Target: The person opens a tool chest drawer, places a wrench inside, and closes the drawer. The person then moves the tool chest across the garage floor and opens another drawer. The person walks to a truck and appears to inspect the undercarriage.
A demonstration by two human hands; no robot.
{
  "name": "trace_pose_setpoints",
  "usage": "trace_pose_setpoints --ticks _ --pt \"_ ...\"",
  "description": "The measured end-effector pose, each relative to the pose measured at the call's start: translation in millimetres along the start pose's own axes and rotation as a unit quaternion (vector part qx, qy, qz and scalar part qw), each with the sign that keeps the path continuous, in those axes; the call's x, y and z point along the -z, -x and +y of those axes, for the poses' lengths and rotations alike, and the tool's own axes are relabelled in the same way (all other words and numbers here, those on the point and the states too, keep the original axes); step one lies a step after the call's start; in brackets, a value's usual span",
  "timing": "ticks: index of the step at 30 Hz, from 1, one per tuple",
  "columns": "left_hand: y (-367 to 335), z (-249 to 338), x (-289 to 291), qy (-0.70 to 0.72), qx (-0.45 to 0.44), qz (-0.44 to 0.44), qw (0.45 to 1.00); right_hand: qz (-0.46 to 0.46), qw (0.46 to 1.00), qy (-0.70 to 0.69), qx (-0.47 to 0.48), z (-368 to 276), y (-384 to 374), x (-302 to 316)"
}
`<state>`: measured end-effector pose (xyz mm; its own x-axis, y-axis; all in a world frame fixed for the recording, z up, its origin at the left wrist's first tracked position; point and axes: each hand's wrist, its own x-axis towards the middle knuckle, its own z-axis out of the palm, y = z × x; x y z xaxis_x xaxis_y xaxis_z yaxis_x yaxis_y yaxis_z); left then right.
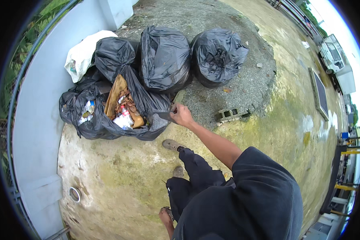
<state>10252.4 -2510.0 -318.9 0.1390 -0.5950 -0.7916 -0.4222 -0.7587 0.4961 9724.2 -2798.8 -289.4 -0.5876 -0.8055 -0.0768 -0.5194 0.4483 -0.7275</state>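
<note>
Head view: the open bag (pixel 158 130) lies in front of the black bags (pixel 166 60), its rim gaping around cardboard (pixel 115 96) and leaves (pixel 127 103). I see the wall (pixel 32 140) bounding the left; floor (pixel 120 168) extends below and right, giving room. The block (pixel 230 115) is the hard edge near the right hand (pixel 182 115). Right grip: closed, pinching a dark flap (pixel 163 115) at the rim, possibly the bag's own plastic. Left hand (pixel 165 217): low beside the trousers (pixel 196 172); I cannot tell its grip's opening.
</note>
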Motion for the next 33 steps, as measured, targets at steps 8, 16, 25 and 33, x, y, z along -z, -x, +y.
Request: trace_pose_setpoints --ticks 8,16,25,33 --pt "-94.6 146.2 49.4 -0.050 -0.221 -0.049 0.973 0.170 0.970 -0.046 -0.165 34.4 275.7 258.9" --pt "-22.8 177.7 -110.9 -0.311 -0.291 -0.148 0.893 0.611 0.629 -0.462 0.132 203.1 628.3 521.3" --pt "149.7 45.0 -407.7 -0.628 -0.317 -0.346 0.621 0.576 0.333 -0.069 -0.743 412.0 1019.4 302.2" --pt "290.4 -8.9 -639.2 -0.683 -0.340 -0.435 0.479 0.652 0.234 0.107 -0.713 459.7 1190.8 496.3"
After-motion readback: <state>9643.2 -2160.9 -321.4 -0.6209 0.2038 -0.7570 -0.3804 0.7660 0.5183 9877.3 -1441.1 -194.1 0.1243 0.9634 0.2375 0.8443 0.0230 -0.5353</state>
